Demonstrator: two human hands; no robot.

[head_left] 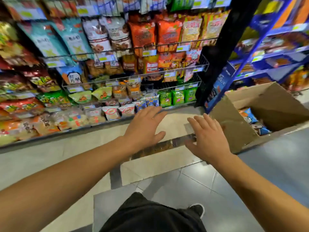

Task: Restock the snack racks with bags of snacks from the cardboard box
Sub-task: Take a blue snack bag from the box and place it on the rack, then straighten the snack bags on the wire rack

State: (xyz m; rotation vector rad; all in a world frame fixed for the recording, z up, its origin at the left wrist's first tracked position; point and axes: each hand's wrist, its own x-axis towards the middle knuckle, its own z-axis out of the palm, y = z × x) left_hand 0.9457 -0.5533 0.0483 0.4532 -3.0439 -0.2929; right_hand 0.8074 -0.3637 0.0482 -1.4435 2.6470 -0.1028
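Wire snack racks (168,73) packed with colourful bags fill the upper left and middle. An open cardboard box (234,131) stands on the floor at the right, with blue snack bags (250,117) inside. My left hand (144,127) is stretched out with straight fingers, just below the lowest row of blue bags (153,102) and green bags (178,97). My right hand (209,137) is spread flat with nothing in it, next to the box's near flap. Both hands hold nothing.
A blue metal shelf unit (260,39) with more goods rises behind the box at the right. A black post (215,52) separates it from the racks. Tiled floor (167,164) lies below, with my dark trousers and a shoe (199,209) at the bottom.
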